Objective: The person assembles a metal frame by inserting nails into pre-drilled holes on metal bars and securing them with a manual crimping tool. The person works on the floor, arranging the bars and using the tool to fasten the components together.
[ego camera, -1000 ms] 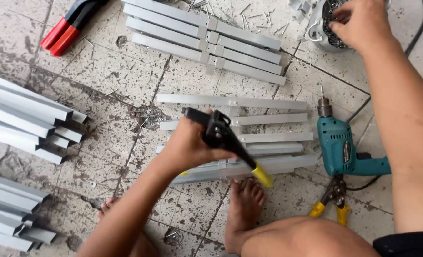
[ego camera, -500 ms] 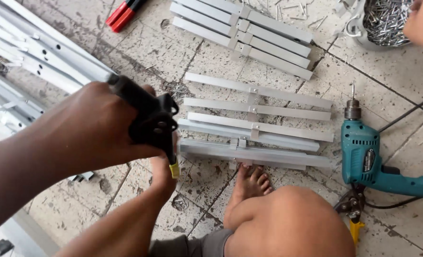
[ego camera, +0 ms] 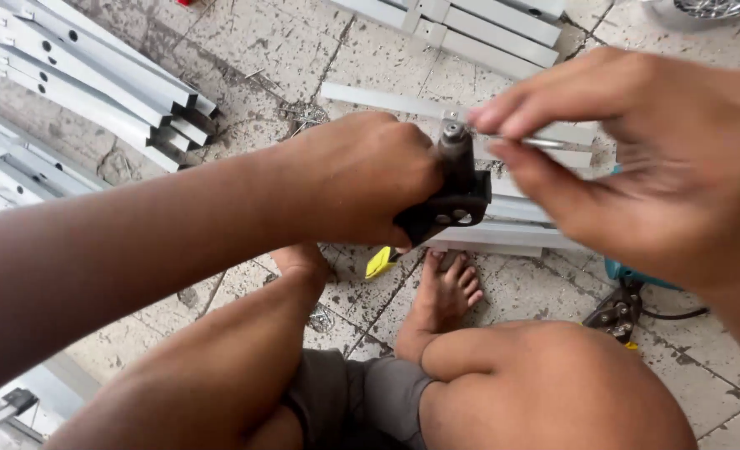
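My left hand grips a black hand rivet gun and holds it up close to the camera, nose upward. One yellow handle tip pokes out below the hand. My right hand is at the tool's metal nose. Its thumb and forefinger pinch a thin metal rivet pin that lies right at the nose. Whether the pin sits inside the nose I cannot tell, as the hand is blurred.
Grey aluminium profiles lie bundled at the left, at the top and under the hands on the tiled floor. A teal drill, pliers and a bowl of rivets are at the right. My bare foot rests below.
My left hand has lifted the rivet gun up toward the camera. My right hand came away from the bowl at the upper right and now pinches a pin at the tool's nose.
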